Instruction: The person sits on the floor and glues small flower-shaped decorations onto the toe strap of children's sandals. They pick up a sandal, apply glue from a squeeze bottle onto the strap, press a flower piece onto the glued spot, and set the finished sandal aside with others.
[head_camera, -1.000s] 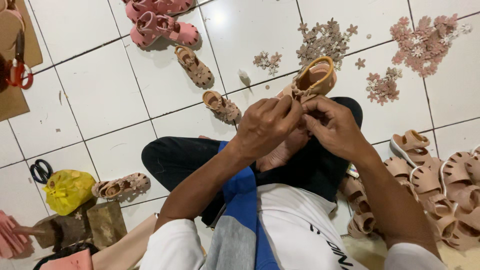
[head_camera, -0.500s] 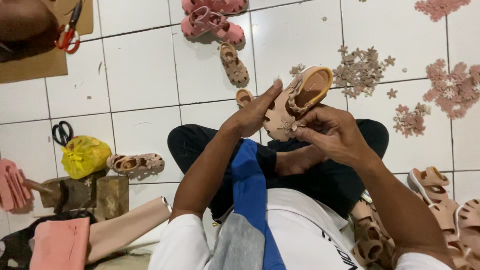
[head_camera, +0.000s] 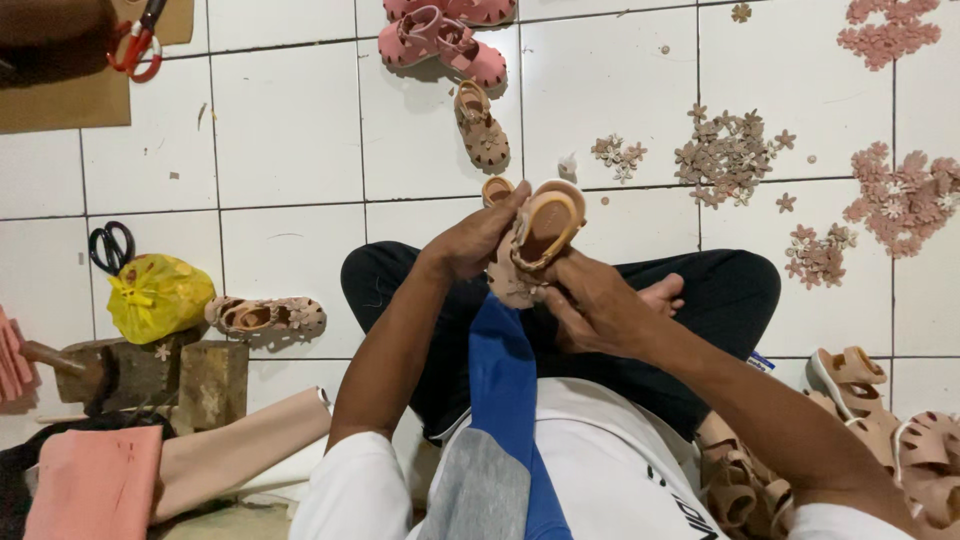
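Both of my hands hold a small tan child's sandal (head_camera: 538, 235) above my crossed legs. My left hand (head_camera: 472, 240) grips its left side, fingers curled over the toe end. My right hand (head_camera: 595, 305) holds it from below and the right, thumb pressed near the strap. The sandal's sole faces away from me. A blue strip of cloth (head_camera: 505, 400) hangs down my front under the sandal.
On the white tiled floor lie pink sandals (head_camera: 440, 40), a tan sandal (head_camera: 480, 125), heaps of small flower cut-outs (head_camera: 730, 155), black scissors (head_camera: 110, 245), a yellow bag (head_camera: 158, 295), wooden blocks (head_camera: 170, 375) and a pile of tan sandals (head_camera: 880, 430) at right.
The view has shifted, so the floor items sit lower and further right. My hands have turned the sandal more upright and brought it closer to my body.
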